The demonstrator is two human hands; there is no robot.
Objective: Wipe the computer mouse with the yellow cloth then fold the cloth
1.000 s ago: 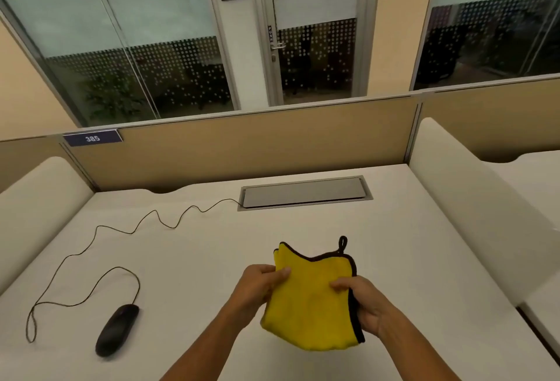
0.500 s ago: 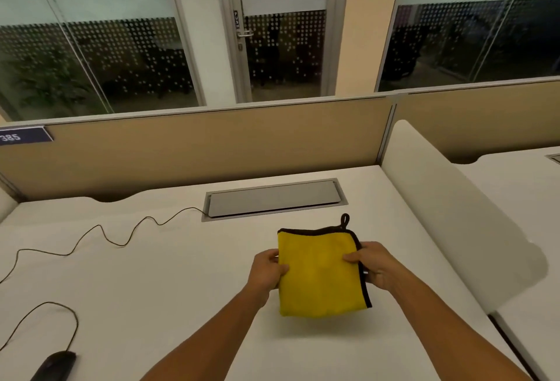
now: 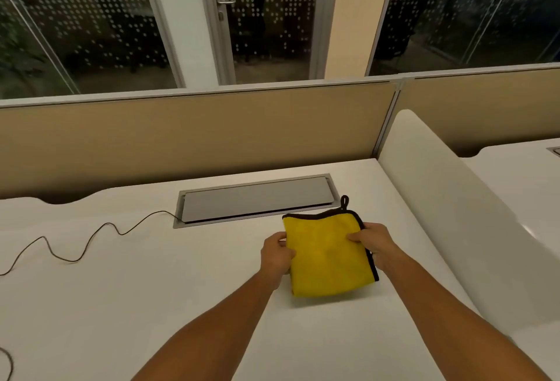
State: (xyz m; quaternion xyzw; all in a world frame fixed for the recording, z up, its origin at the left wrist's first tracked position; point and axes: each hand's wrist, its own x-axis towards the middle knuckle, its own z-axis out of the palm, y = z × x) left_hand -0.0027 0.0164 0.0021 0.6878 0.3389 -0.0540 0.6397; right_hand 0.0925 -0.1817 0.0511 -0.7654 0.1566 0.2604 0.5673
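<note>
The yellow cloth (image 3: 325,255), edged in black with a small hanging loop at its far corner, lies folded into a flat rectangle on the white desk (image 3: 151,289). My left hand (image 3: 277,255) pinches its left edge. My right hand (image 3: 371,244) grips its right edge, thumb on top. The computer mouse is out of view to the left; only its black cable (image 3: 91,238) shows, snaking across the desk.
A grey cable hatch (image 3: 254,200) is set into the desk just beyond the cloth. A tan partition (image 3: 197,138) runs along the back and a white curved divider (image 3: 454,214) bounds the right side. Glass walls and a door stand behind.
The cloth has gone from held up and rumpled to lying flat and squared on the desk, farther from me. The view has swung right, and the mouse has left the frame.
</note>
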